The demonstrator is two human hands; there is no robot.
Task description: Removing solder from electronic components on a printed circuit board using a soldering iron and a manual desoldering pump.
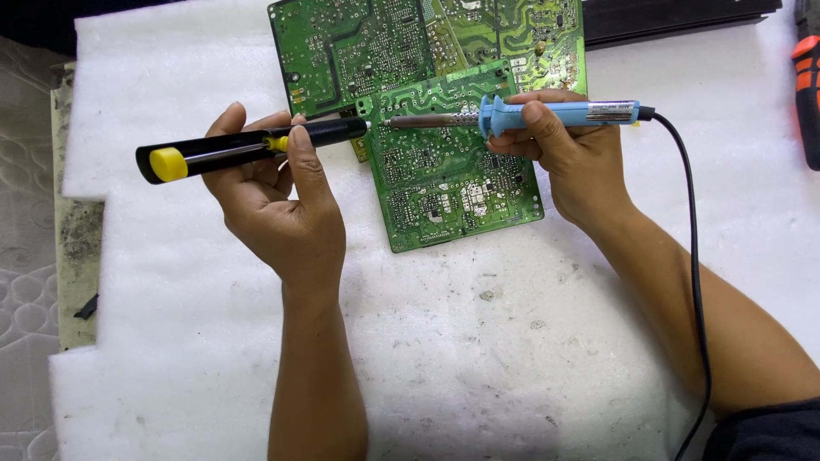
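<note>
My left hand [278, 201] grips a black desoldering pump [248, 145] with a yellow plunger end, held level, its nozzle pointing right. My right hand [568, 149] holds a blue-handled soldering iron [555, 113], level too, its metal tip pointing left. The pump's nozzle and the iron's tip nearly meet above the top left corner of a small green circuit board [453, 162]. That board lies solder side up, partly over a larger green circuit board [401, 43] behind it.
Both boards rest on a white foam sheet [478, 341] with dark specks. The iron's black cord [696, 282] runs down the right side past my forearm. An orange and black tool [806, 94] lies at the right edge. A dark object [683, 17] sits at the top right.
</note>
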